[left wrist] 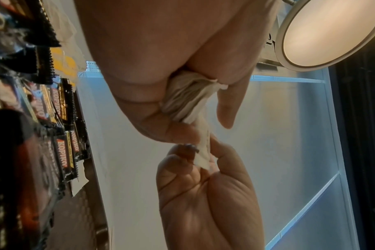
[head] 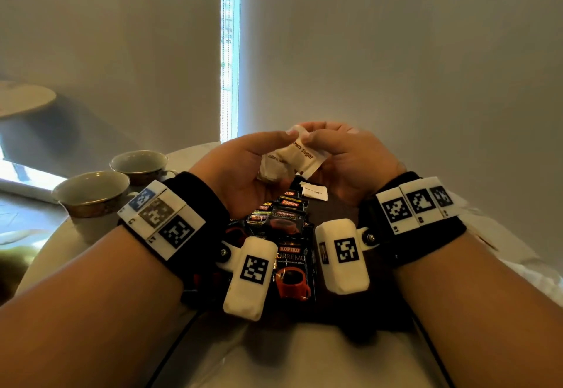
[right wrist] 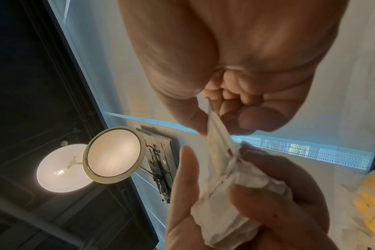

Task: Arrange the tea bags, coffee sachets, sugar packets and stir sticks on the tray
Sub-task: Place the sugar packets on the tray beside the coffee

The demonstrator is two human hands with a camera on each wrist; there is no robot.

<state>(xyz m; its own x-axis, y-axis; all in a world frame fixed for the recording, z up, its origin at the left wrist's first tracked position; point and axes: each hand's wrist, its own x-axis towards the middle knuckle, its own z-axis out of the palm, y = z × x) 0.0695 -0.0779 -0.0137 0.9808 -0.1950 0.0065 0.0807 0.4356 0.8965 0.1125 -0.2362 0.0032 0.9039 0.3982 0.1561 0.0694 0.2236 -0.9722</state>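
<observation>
The left hand (head: 243,171) grips a bundle of sugar packets (head: 289,159) above the dark tray (head: 341,205). The right hand (head: 350,159) pinches the top packet's edge with thumb and fingers. On the tray lie black coffee sachets (head: 289,223) and one white packet (head: 313,191). Two cups (head: 91,192) stand left, near the table edge.

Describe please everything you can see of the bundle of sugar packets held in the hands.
The sugar packets are small white paper sachets, crumpled, gathered in a bunch. One shows the printed words "brown sugar". The left hand holds the bunch in its curled fingers, and the right hand pinches the top edge of one packet. The bunch is lifted in the air above the black coffee sachets, not touching them. One more white packet lies below, apart.
</observation>
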